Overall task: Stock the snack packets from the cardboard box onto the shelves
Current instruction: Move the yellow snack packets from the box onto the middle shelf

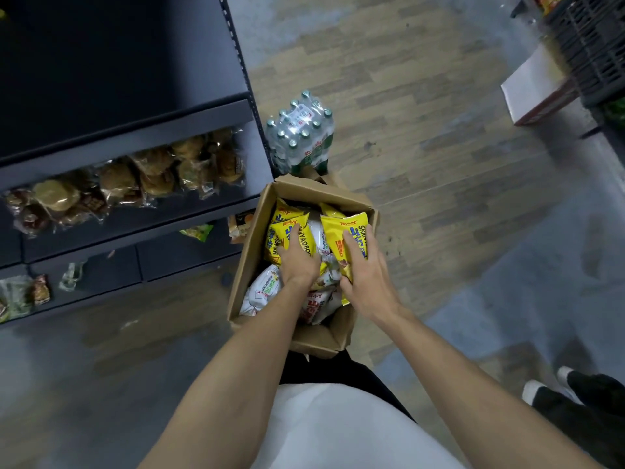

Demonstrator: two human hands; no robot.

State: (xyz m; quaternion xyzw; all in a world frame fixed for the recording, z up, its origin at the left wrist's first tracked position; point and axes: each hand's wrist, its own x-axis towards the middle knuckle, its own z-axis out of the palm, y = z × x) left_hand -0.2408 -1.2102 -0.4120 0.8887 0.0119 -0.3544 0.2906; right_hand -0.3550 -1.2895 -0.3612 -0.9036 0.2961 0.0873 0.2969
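Both forearms reaching down from a white shirt into the cardboard box (351, 204) on the floor. Left hand (297, 262) laid palm-down on a yellow snack packet (287, 233), fingers spread over its face; whether curled under an edge, cannot tell. Right hand (367, 269) closed around the side of a second yellow packet (345, 238), thumb below, fingers across the print, probably gathering one per hand to lift together. White packets (262, 289) lying beneath and nearer the wrists. Box walls close around both grips, near flap (314, 336) folded out under the forearms, so straight up looks the clear way out. Shelves (135, 137) up and to the left of the grips, one tier holding wrapped buns (152, 170), dark upper tier bare. Bottle pack (301, 130) just beyond the box's far edge; open floor to the right.
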